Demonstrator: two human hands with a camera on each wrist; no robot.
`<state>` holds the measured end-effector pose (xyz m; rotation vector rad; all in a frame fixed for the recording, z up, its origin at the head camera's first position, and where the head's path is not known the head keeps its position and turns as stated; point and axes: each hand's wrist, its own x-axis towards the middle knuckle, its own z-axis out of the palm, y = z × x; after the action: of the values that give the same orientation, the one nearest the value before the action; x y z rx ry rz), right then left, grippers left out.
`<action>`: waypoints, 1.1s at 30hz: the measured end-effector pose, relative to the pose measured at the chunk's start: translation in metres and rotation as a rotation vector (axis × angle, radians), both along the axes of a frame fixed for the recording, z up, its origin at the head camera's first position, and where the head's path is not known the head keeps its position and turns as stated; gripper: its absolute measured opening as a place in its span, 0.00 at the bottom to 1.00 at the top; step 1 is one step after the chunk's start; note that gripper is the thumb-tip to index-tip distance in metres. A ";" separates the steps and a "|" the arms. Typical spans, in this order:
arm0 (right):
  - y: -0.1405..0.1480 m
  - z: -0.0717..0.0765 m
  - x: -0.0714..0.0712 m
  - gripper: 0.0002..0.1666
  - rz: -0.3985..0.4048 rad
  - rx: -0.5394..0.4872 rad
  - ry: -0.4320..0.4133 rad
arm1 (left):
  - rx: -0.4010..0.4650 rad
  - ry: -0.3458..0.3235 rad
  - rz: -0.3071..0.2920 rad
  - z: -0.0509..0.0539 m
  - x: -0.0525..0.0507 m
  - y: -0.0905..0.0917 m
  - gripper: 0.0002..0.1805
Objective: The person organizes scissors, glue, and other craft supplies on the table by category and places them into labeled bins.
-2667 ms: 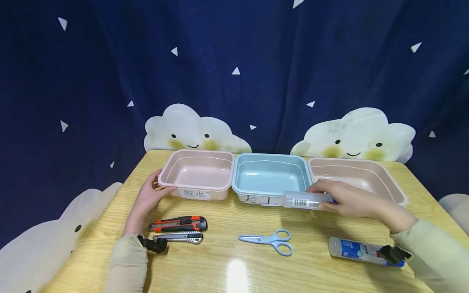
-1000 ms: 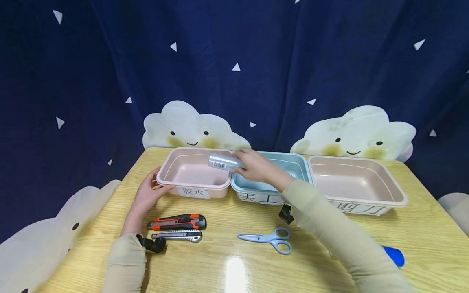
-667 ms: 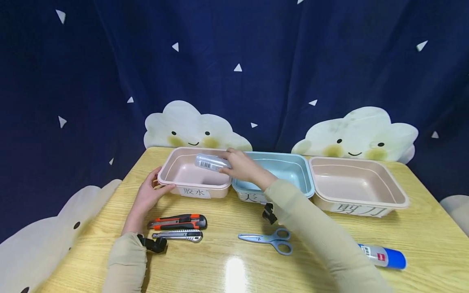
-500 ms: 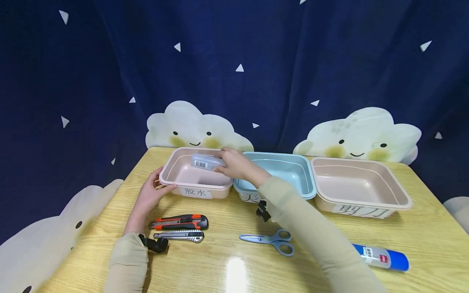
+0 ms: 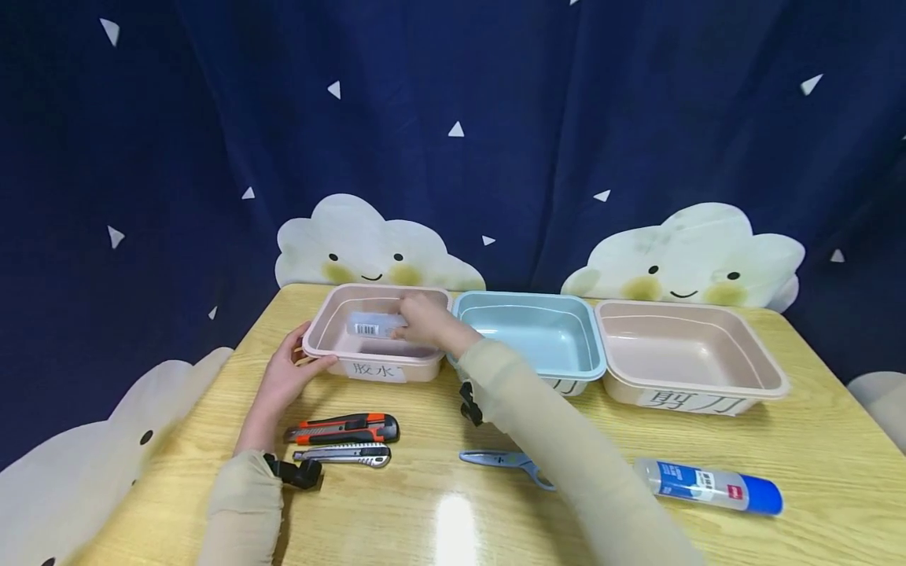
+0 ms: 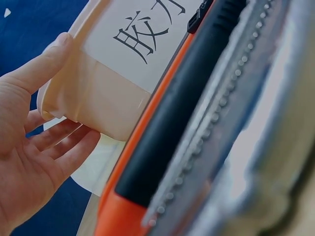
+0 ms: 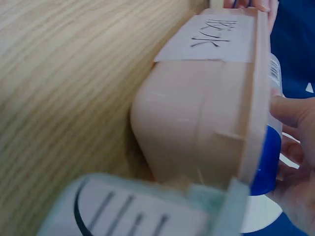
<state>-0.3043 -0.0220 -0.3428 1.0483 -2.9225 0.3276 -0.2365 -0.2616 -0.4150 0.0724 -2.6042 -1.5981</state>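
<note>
My left hand (image 5: 285, 376) grips the front left corner of the left pink bin (image 5: 425, 371), thumb on the rim and fingers at the side. A white paper label with black characters is on the bin's front. Inside that bin, my right hand (image 5: 428, 321) holds a clear glue bottle (image 5: 370, 325) lying sideways, its barcode end pointing left. The right wrist view shows the bottle's blue cap (image 7: 267, 162) beside the fingers, partly hidden by the bin's rim.
A blue bin (image 5: 559, 346) and another pink bin (image 5: 665, 354) stand to the right. In front lie an orange-black utility knife (image 5: 347, 429), a silver utility knife (image 5: 347, 454), blue scissors (image 5: 495, 458) partly under the right sleeve, and a second glue bottle (image 5: 708, 486).
My right hand has carried the glue bottle leftward from before the blue bin, over it, and down into the left pink bin. My left hand has stayed on that bin.
</note>
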 end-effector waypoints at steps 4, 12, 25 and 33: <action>-0.006 -0.011 -0.005 0.26 -0.007 0.016 -0.052 | -0.008 -0.003 0.013 0.001 0.000 0.001 0.51; -0.015 -0.028 -0.010 0.24 -0.048 0.054 -0.131 | -0.011 -0.013 0.000 0.000 0.002 0.001 0.51; -0.017 -0.030 -0.008 0.20 -0.008 0.157 -0.124 | 0.004 -0.013 0.011 -0.003 -0.002 0.001 0.51; -0.014 -0.021 -0.003 0.17 0.020 0.127 -0.143 | 0.008 0.008 -0.002 -0.001 0.000 0.000 0.50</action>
<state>-0.3076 -0.0358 -0.3636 1.1146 -3.0986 0.2285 -0.2365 -0.2618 -0.4158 0.0643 -2.5929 -1.6068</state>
